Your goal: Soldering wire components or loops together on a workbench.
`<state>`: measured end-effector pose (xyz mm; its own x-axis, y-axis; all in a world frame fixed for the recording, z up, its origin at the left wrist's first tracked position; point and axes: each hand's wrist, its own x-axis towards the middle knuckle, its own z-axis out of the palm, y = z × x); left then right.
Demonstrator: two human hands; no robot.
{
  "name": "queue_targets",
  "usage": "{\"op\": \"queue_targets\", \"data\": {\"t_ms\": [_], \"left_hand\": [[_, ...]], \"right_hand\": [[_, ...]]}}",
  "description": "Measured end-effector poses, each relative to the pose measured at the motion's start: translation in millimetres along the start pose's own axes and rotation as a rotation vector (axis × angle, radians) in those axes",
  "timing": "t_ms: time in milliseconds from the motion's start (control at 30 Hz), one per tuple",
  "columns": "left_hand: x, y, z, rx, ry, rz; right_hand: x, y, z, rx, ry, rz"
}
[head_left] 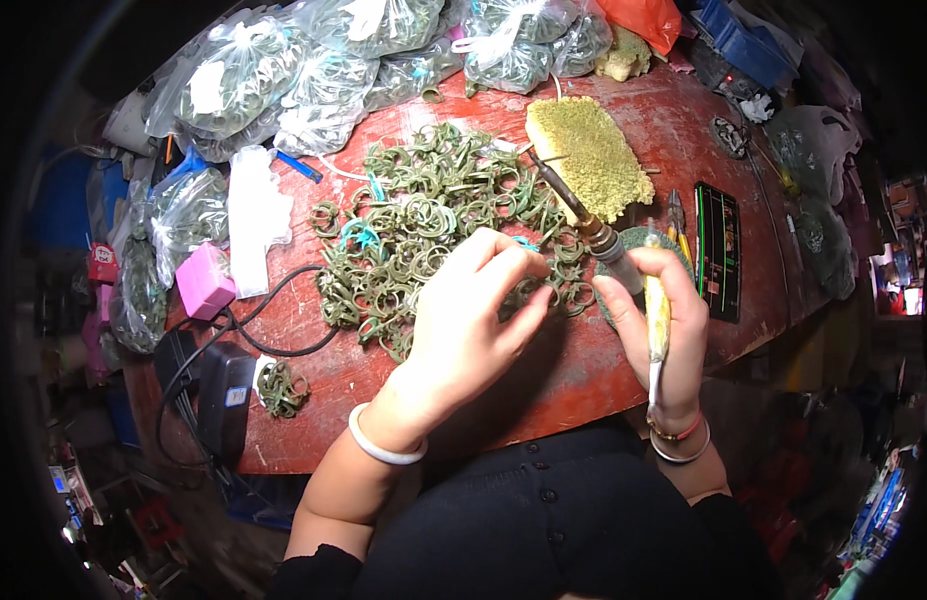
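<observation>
My left hand point(474, 315) is bent over the near side of a pile of dull green rings point(424, 215). Its thumb and fingertips come close together; whatever lies between them is hidden. In my right hand point(679, 335), at the right of the pile, is a slim pen-like tool point(659, 320) with a yellow-and-white shaft. A tool like a soldering iron point(596, 232), with a dark tip and grey handle, slants from the yellow sponge-like pad toward that hand. Whether my fingers also grip its handle I cannot tell.
Tied clear bags of green pieces point(244, 85) line the far edge. A rough yellow pad point(589, 150) lies beyond the iron. A phone point(719, 250) lies at right. A pink block point(205, 281), black box point(225, 390) and cables occupy the left, near a small ring cluster point(282, 388).
</observation>
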<state>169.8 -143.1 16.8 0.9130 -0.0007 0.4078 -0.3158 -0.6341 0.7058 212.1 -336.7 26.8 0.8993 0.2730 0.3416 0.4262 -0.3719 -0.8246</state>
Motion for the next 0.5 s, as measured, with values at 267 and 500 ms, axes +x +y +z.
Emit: {"op": "queue_targets", "data": {"t_ms": [267,500], "left_hand": [[4,8,-3,-0.134,0.109,0.072],[-3,13,-2,-0.555,0.015,-0.24]], "right_hand": [[3,-21,4,0.542,-0.229,0.215],[1,-16,6,0.361,-0.156,0.125]]}}
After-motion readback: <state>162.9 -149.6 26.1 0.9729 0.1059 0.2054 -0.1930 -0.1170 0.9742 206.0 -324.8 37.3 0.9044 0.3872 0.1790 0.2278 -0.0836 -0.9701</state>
